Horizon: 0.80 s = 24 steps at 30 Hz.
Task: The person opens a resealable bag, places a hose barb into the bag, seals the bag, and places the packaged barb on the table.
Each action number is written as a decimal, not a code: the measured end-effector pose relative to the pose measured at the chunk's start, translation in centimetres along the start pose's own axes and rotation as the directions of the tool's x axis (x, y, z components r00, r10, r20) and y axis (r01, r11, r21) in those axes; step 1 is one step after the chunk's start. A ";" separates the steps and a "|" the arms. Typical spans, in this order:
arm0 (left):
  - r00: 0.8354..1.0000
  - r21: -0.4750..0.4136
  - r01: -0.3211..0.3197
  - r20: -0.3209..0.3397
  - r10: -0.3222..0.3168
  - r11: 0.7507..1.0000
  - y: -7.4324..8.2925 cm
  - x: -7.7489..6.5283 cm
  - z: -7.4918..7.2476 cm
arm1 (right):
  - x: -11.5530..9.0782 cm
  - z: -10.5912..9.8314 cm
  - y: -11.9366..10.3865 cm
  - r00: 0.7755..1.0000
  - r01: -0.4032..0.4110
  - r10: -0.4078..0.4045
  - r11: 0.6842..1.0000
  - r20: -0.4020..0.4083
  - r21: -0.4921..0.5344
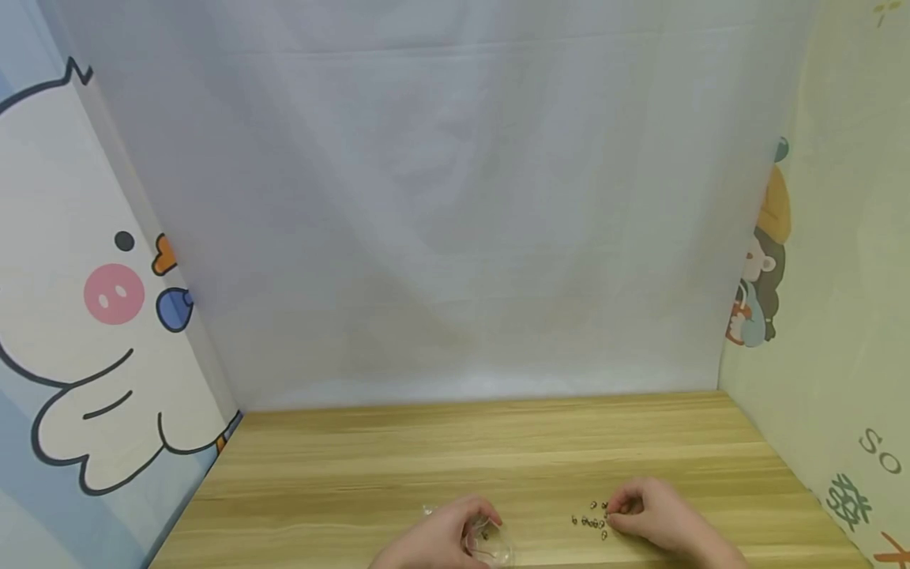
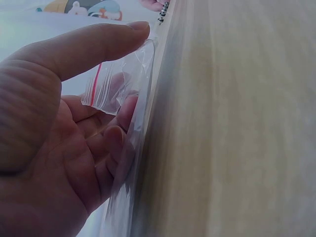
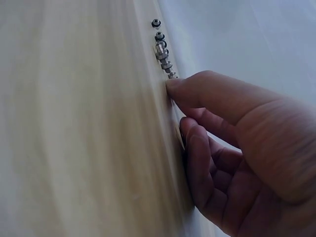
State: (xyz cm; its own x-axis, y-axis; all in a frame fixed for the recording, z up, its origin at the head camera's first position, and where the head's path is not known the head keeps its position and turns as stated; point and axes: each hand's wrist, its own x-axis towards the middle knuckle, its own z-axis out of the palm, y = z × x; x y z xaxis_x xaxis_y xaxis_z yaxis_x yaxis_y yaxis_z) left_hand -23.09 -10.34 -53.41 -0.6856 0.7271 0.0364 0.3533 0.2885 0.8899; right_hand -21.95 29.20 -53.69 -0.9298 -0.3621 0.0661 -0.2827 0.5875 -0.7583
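My left hand (image 1: 444, 537) is low in the middle of the head view, curled round a clear plastic zip bag (image 1: 503, 555). In the left wrist view the bag's red seal line shows, with the bag (image 2: 107, 91) between thumb and fingers and lying along the tabletop. My right hand (image 1: 657, 514) reaches in from the right, its fingertips right at a loose group of small metal fittings (image 1: 594, 523). From the right wrist, a gap shows between the thumb (image 3: 207, 91) and the curled fingers, beside a line of these fittings (image 3: 162, 52).
The wood-grain table (image 1: 341, 474) stretches across the front. A plain whitish sheet (image 1: 455, 221) hangs behind it, with a cartoon-printed panel (image 1: 107, 182) at left and another printed panel (image 1: 846, 316) at right. A scrap of clear plastic (image 1: 429, 510) shows behind the left hand.
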 end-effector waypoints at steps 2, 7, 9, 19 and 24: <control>1.000 0.012 -0.007 -0.001 0.007 1.000 0.0 0.1 0.0 | 0.0 0.0 0.0 1.000 0.006 -0.006 1.000 0.000 -0.015; 1.000 0.038 -0.014 0.002 0.014 0.999 -0.1 0.1 -0.1 | 0.0 0.0 -0.1 1.000 0.009 -0.009 0.999 0.006 -0.032; 1.000 0.033 -0.009 0.003 0.009 0.999 0.0 0.1 -0.1 | 0.0 0.1 -0.1 1.000 0.010 -0.010 0.999 0.010 -0.031; 1.000 0.008 0.002 0.002 -0.002 1.000 0.0 0.0 -0.1 | -0.1 0.2 -0.1 1.000 0.004 -0.004 0.999 0.011 -0.050; 1.000 -0.002 0.008 0.001 -0.008 1.000 0.0 0.0 -0.1 | -0.1 0.1 -0.1 1.000 0.002 -0.001 0.999 0.017 -0.055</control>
State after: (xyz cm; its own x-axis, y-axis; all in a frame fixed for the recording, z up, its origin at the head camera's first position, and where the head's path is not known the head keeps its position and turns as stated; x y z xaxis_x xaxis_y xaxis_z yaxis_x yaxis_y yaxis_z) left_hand -23.14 -10.37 -53.36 -0.6876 0.7255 0.0289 0.3464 0.2927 0.8913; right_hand -21.83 29.11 -53.66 -0.9254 -0.3750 0.0555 -0.2967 0.6255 -0.7216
